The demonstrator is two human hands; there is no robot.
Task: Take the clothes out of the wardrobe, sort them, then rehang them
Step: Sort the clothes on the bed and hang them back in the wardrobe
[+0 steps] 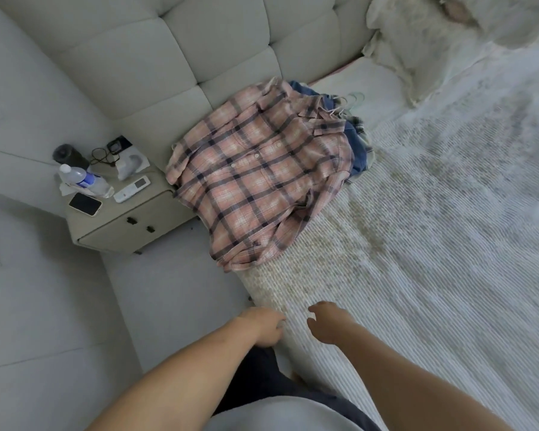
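A pink plaid shirt lies spread on top of a pile of clothes at the bed's left edge, near the headboard. Blue garments stick out from under it on the right. Pale hanger hooks show at the pile's far end. My left hand and my right hand hover low over the bed's near edge, well short of the pile. Both hold nothing, and their fingers hang loosely curled.
The bed with a white textured cover fills the right side. A pillow lies at its head. A padded headboard stands behind. The nightstand carries a water bottle, a phone and a remote.
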